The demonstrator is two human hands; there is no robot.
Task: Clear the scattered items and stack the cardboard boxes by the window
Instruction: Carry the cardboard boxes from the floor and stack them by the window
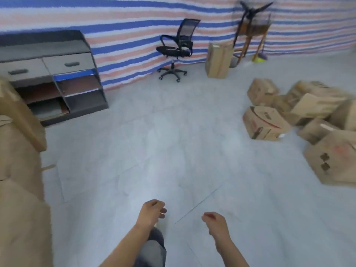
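A person's left hand and right hand hang low over the pale tiled floor, close together but apart. The fingers of both hands are loosely curled and grip nothing. Ahead and to the right of the right hand, well apart from it, a heap of cardboard boxes lies tumbled at odd angles. The red-printed box at its near-left edge rests flat, its long axis running roughly left to right and a corner turned toward the hands. A box with 2 handle holes sits tipped further right. Far ahead, a tall box stands upright, long axis vertical, near the striped tarpaulin and right of an office chair. Left of the left hand rise stacked boxes, with a grey drawer unit beyond.
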